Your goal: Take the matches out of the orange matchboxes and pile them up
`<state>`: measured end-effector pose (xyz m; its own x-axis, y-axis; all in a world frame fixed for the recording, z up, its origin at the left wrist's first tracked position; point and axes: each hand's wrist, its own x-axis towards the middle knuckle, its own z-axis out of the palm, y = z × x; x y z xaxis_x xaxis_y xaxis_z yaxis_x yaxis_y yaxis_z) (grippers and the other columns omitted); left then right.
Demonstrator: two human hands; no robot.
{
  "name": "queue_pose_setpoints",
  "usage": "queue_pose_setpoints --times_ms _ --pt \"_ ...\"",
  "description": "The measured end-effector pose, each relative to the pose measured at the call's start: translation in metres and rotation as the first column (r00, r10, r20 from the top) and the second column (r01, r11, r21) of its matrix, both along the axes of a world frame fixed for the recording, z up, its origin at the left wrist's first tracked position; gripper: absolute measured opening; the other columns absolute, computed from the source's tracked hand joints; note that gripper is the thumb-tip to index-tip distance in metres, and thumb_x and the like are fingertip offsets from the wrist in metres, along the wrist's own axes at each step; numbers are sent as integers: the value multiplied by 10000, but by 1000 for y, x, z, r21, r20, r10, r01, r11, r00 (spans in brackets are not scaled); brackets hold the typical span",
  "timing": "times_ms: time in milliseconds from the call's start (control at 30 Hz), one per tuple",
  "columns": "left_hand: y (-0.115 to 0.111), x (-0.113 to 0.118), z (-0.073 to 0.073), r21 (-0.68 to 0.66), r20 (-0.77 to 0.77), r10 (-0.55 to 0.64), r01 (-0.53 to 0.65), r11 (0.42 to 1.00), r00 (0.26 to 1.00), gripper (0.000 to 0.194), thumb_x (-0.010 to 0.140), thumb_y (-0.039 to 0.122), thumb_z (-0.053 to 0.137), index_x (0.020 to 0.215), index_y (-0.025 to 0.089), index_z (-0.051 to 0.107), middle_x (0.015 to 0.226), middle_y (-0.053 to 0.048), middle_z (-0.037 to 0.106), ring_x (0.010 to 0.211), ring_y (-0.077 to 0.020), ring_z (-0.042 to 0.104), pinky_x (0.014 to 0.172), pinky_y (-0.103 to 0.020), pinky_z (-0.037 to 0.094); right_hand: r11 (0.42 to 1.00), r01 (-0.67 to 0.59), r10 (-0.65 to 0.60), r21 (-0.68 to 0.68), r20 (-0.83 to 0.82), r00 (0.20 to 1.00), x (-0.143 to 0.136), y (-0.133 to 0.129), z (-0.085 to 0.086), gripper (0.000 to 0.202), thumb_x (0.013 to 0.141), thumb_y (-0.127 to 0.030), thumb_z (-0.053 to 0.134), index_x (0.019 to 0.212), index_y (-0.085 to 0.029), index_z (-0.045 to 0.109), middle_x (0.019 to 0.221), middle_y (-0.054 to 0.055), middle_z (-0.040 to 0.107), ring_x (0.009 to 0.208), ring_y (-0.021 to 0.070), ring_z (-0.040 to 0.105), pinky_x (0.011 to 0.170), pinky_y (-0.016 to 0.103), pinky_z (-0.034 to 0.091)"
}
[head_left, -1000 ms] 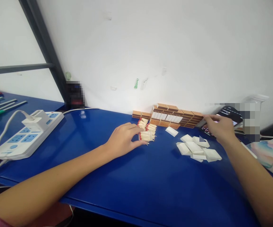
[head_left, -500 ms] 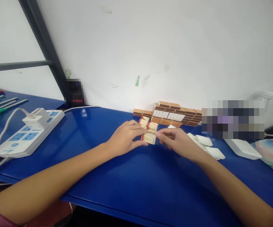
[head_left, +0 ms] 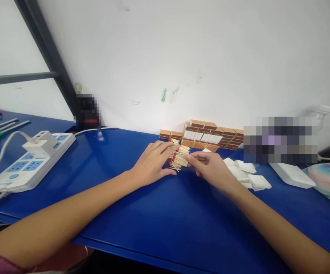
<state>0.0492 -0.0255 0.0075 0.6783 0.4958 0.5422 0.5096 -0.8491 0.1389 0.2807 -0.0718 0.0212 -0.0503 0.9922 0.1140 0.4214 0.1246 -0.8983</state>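
Observation:
A heap of red-tipped matches lies on the blue table between my hands, some of them loose at the near end. My left hand rests at the heap's left side, fingers spread over its edge and thumb apart. At the right side, my right hand pinches the edge of a white matchbox tray, which is mostly hidden by matches and fingers. Behind them, brown matchboxes are stacked against the wall, with a row of white ones in front.
White trays lie in a pile right of my right hand, with a white box beyond. A power strip with a cable is at the left. Green-handled tools lie far left.
Matches that sat in the near white tray now lie spilled onto the heap, and the tray has tilted or turned over in my right hand. My left thumb and fingers have opened away from it.

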Motion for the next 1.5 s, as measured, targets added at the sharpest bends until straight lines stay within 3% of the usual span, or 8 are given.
queue_pose_setpoints --times_ms 133,467,667,900,1500 --pt "0 8 -3 57 -51 23 -21 998 998 864 853 410 846 1555 207 385 1546 -159 518 1401 -341 482 1099 -499 409 998 14 -15 59 25 1000 0 4 -5 550 831 -703 716 903 -159 765 771 77 753 484 126 554 463 271 481" --pt "6 11 -4 84 -61 76 -71 994 995 714 899 401 799 1485 182 454 1490 -148 568 1339 -335 514 1017 -464 416 980 23 -63 196 198 978 2 9 -16 407 910 -576 685 949 -179 768 830 70 785 621 187 659 550 305 508" --pt "6 10 -5 87 -53 66 -62 994 996 703 899 395 798 1480 182 464 1480 -150 576 1339 -337 514 1032 -476 414 916 2 -157 402 353 922 3 8 -15 224 916 -417 694 920 -208 773 746 31 768 591 174 637 586 302 493" --pt "6 9 -5 81 -53 58 -53 995 997 644 912 350 778 1468 193 494 1473 -151 576 1354 -346 501 1054 -494 411 831 -113 -186 544 465 865 5 7 -18 184 955 -355 655 985 -199 747 775 33 761 586 165 619 606 304 493" --pt "6 6 -7 37 6 26 -26 999 1000 752 855 394 845 1487 232 470 1477 -128 582 1366 -327 500 1080 -494 405 693 -288 -263 661 604 753 10 4 -18 191 1030 -303 591 1081 -193 740 872 45 768 670 171 669 648 301 482"
